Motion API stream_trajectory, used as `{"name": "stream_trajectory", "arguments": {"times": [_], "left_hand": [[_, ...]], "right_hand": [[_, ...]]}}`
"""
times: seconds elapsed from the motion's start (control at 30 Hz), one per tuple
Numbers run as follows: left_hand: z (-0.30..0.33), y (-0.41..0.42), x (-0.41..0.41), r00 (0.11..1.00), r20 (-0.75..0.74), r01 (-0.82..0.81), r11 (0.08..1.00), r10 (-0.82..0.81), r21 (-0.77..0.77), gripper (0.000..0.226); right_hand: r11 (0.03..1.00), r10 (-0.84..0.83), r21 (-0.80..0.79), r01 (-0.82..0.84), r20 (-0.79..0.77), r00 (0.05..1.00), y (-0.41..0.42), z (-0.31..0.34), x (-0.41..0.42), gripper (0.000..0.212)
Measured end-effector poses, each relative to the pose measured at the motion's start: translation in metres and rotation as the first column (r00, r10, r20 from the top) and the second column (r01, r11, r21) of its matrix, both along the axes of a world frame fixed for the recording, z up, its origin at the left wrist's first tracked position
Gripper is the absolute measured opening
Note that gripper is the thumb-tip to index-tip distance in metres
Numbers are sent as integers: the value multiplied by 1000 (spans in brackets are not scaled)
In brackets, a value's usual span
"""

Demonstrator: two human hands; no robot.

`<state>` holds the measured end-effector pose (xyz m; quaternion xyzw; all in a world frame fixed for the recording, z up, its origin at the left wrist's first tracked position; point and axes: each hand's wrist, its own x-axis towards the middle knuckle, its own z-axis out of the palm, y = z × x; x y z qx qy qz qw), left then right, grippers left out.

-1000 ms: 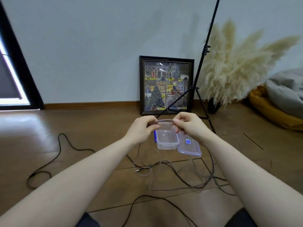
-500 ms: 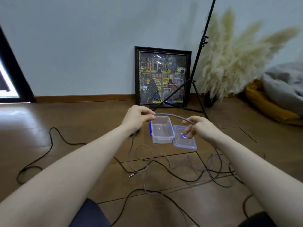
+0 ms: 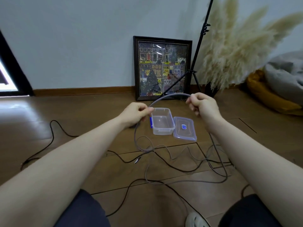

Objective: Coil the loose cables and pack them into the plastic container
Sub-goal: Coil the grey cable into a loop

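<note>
left hand (image 3: 136,113): raised above floor, left of container, thumb and fingers pinching grey cable
right hand (image 3: 203,106): raised, far-right of container, fingers curled, gripping same grey cable
grey cable (image 3: 170,96): arcs between both hands over far side of container; from left hand drops to floor in a loop, from right hand runs down along right forearm; rest lies loose on floor in near-right area, plug end on floor near centre
black cables (image 3: 52,138): loose on wood floor (image 3: 73,112), one snaking off to left, others tangled with grey one near centre and right, one running toward near edge between knees
plastic container (image 3: 162,123): clear, open, on floor at centre, beyond the cable tangle, nothing inside that I can see, blue clip on left side
lid (image 3: 184,131): clear with blue label, flat on floor touching container's right side
framed picture (image 3: 162,68): leaning on far wall behind container
tripod stand (image 3: 199,46): black, far right of picture
pampas grass (image 3: 237,46): far right, beside stand
cushions (image 3: 278,86): yellow and grey, far right edge
shoe (image 3: 195,220): white, near edge, partly seen
</note>
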<state>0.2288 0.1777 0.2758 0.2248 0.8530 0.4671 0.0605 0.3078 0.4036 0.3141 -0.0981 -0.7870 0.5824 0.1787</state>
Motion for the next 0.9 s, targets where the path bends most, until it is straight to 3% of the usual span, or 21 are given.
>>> {"name": "stream_trajectory", "arguments": {"times": [0.1,0.23,0.3,0.47,0.57,0.67,0.8,0.9], "left_hand": [[-3,-11,-2,997,71,14,1000,-15,8,25],[5,-10,-2,999,37,-33,977,26,209,20],[8,-6,0,1000,6,-13,976,12,217,17],[6,15,12,993,-60,104,986,-97,129,9],[6,22,13,993,-57,114,981,-106,159,10],[6,16,10,996,-43,79,983,-73,168,16],[-1,-5,0,999,-22,31,1000,-30,7,20],[-3,-15,-4,998,-41,-39,999,39,-1,21]], "right_hand": [[998,-63,-10,64,58,996,7,1,0,28],[970,90,177,-165,371,924,-2,-5,5,33],[952,144,190,-241,418,897,-10,-7,7,34],[940,281,79,-333,379,882,-27,-8,2,25],[926,337,41,-376,362,869,-29,-6,0,33],[948,269,108,-301,239,933,-29,-5,-4,34],[996,87,6,-87,15,996,-19,-4,-10,37],[996,85,30,-88,80,993,-6,-4,-8,36]]}}
